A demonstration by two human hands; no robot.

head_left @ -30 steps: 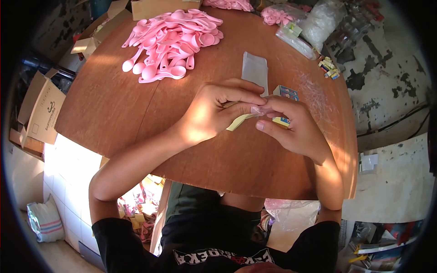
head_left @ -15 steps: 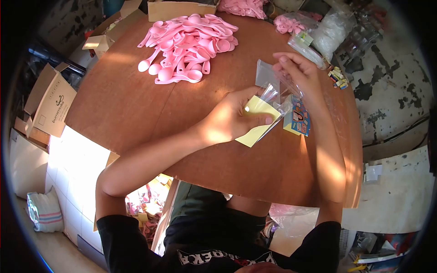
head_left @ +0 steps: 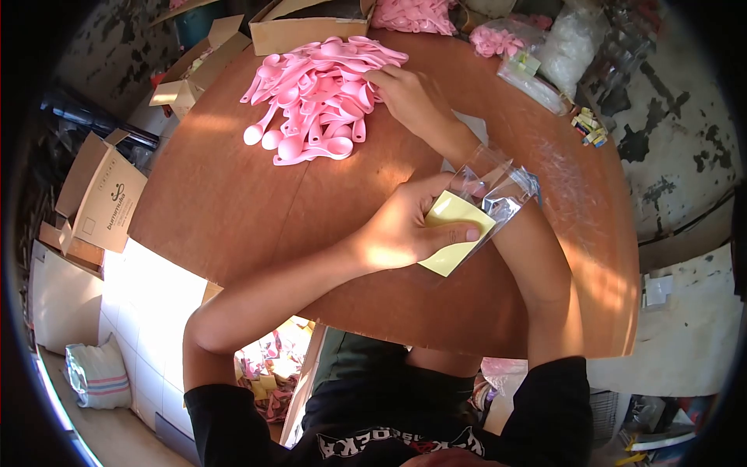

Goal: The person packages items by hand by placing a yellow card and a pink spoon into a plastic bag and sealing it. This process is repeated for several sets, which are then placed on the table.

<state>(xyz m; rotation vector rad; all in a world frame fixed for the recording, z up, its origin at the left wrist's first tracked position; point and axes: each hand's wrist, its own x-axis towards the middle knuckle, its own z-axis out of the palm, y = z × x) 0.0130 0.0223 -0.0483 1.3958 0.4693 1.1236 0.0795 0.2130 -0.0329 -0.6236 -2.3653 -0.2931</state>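
My left hand (head_left: 408,226) is closed on a clear plastic bag (head_left: 506,191) and a pale yellow card (head_left: 459,233), thumb pressed flat over the card. The bag's loose end lies above my right forearm and looks crumpled and shiny. My right hand (head_left: 412,97) reaches to the right edge of a heap of pink spoons (head_left: 319,101). Its fingertips are pinched at a spoon there, partly hidden among the others. A translucent sheet (head_left: 472,124) lies on the table beside my right wrist, partly covered by the arm.
The brown table (head_left: 226,194) has a curved far edge. An open cardboard box (head_left: 307,33) stands behind the heap. Bagged pink pieces (head_left: 498,40) and clear plastic packaging (head_left: 572,50) lie at the far right, near small yellow items (head_left: 590,127). Another carton (head_left: 109,191) stands at left.
My right hand has left the bag and moved up and left to the spoon heap. My left hand still holds the bag and card, slightly lower. The blue printed packet is now hidden.
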